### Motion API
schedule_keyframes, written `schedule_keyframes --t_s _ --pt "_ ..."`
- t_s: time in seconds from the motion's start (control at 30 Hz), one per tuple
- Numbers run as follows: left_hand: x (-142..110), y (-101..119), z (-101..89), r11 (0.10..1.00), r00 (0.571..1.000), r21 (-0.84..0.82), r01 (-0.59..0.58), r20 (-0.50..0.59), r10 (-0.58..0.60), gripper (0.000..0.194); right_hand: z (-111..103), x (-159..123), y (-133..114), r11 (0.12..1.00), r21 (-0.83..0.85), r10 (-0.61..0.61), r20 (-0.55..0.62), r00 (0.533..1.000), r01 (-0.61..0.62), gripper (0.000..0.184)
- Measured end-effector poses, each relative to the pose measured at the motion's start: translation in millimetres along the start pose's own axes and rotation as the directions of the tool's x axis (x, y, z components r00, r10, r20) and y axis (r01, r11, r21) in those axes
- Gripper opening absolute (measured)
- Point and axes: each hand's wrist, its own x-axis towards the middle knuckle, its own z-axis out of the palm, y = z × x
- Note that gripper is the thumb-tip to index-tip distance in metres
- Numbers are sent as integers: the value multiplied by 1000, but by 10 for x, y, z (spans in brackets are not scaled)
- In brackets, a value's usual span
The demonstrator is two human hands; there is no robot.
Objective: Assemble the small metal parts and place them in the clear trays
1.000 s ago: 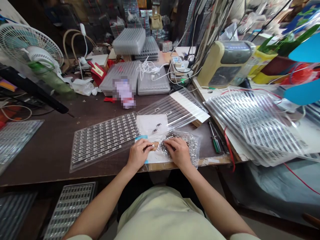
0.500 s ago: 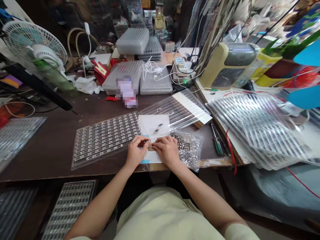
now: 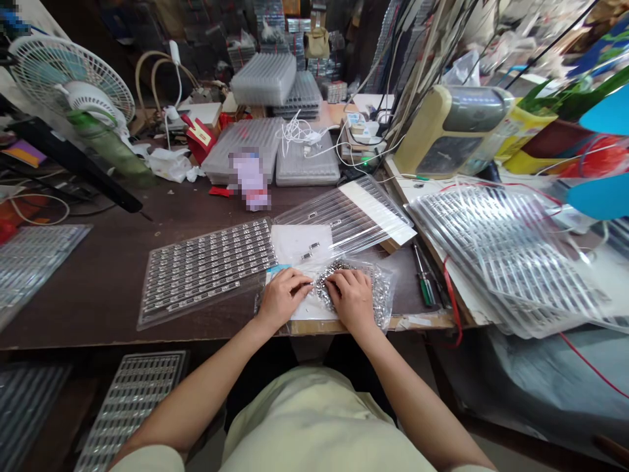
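My left hand is over a white sheet at the table's front edge, thumb and forefinger pinched together. Whatever is between those fingertips is too small to make out. My right hand rests on the heap of small shiny metal parts in a clear plastic bag, its fingers curled down into them. What it grips there is hidden. To the left lies a clear tray filled with rows of small metal pieces. Several loose pieces lie on white paper beyond my hands, two of them being small rectangular metal parts.
A ribbed clear tray with a white strip lies behind. The green-handled screwdriver is right of the bag. Stacked clear trays fill the right side. A fan stands at the back left, and white cables lie on trays behind.
Both hands have shifted right and moved apart. My right hand has gone from the sheet onto the heap of metal parts. A small brownish piece between the hands no longer shows.
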Motion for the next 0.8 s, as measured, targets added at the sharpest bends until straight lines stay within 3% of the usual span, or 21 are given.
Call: schedule_keyframes --t_s 0.37,0.5,0.63,0.8 --pt "1 -38 48 999 999 -44 24 29 -22 10 10 -28 11 996 94 8 -62 998 -2 8" --pt "12 -40 -23 995 999 -90 39 -24 -41 11 -6 -18 43 989 141 -24 -78 997 35 20" --pt "-9 -192 -281 981 978 143 127 -182 -100 15 -20 8 22 985 162 -50 -43 998 57 26" --pt "-208 -440 -611 873 952 428 233 -284 -115 11 45 61 -145 975 219 -48 41 998 37 12"
